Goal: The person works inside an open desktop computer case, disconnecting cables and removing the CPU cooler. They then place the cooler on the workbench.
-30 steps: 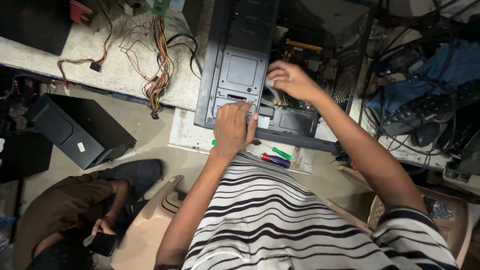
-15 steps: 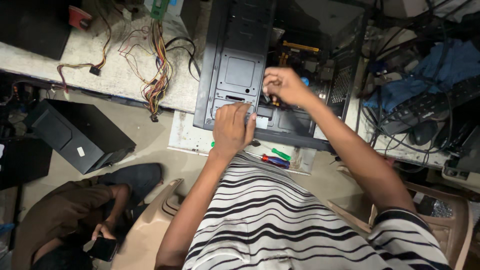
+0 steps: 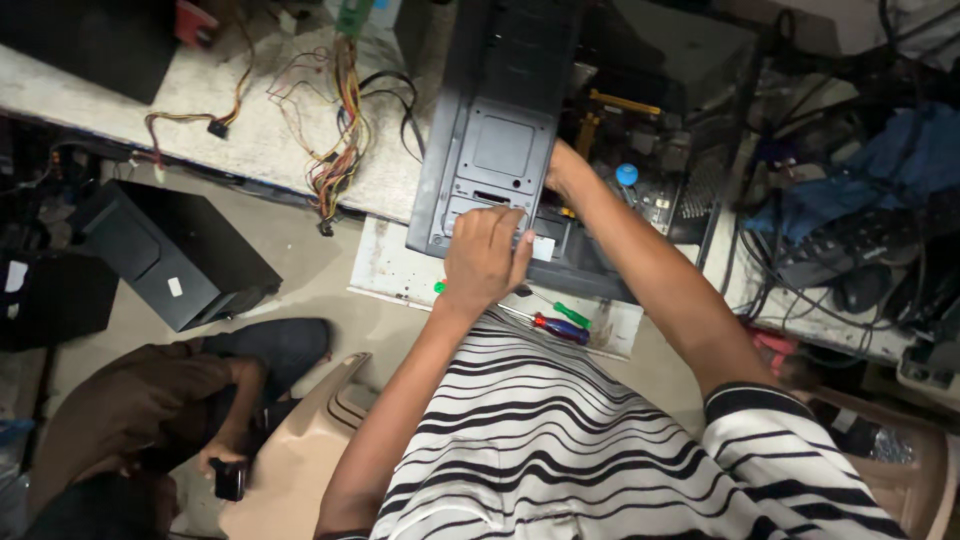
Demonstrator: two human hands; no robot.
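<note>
1. On the near end of the open black computer case (image 3: 500, 130), the left hand (image 3: 485, 260) lies palm down, fingers spread flat against its panel, grasping nothing.
2. Just right of that panel, the right hand (image 3: 562, 170) reaches down into the case; whether it grips anything I cannot tell.
3. Just below the case lie a green screwdriver (image 3: 570, 315) and a red-handled screwdriver (image 3: 558, 328).
4. Left of the case sits a bundle of coloured wires (image 3: 335, 160).

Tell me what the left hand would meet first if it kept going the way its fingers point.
The left hand already lies on the near end of the black computer case; pushed on, it would probably slide along that metal panel. Depth is unclear.
</note>
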